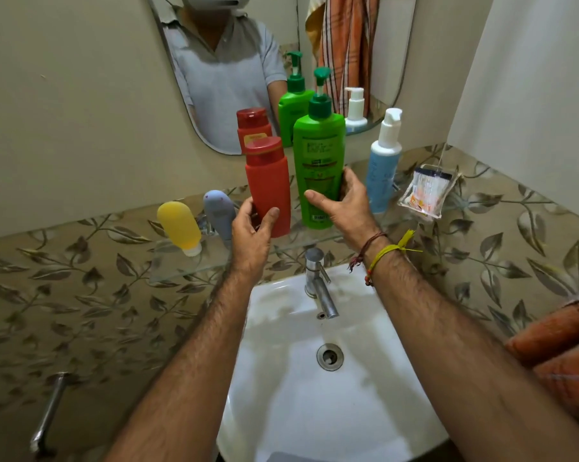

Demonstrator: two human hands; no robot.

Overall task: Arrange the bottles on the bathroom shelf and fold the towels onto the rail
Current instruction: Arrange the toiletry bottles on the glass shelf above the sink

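Several bottles stand on a glass shelf [188, 271] above the sink. My left hand [253, 228] grips the lower part of a red bottle [269, 185]. My right hand [343, 203] holds the lower part of a tall green pump bottle [318, 155] beside it. To the left stand a yellow squeeze bottle [179, 228] and a grey squeeze bottle [219, 211]. Right of the green one stands a blue bottle with a white pump [383, 168]. An orange striped towel [561, 348] lies at the right edge.
A clear sachet pack [426, 195] sits at the shelf's right end. The mirror [234, 68] behind reflects the bottles and a hanging towel. Below are the white sink [298, 395], its chrome tap [318, 281], and a chrome rail [48, 415] at lower left.
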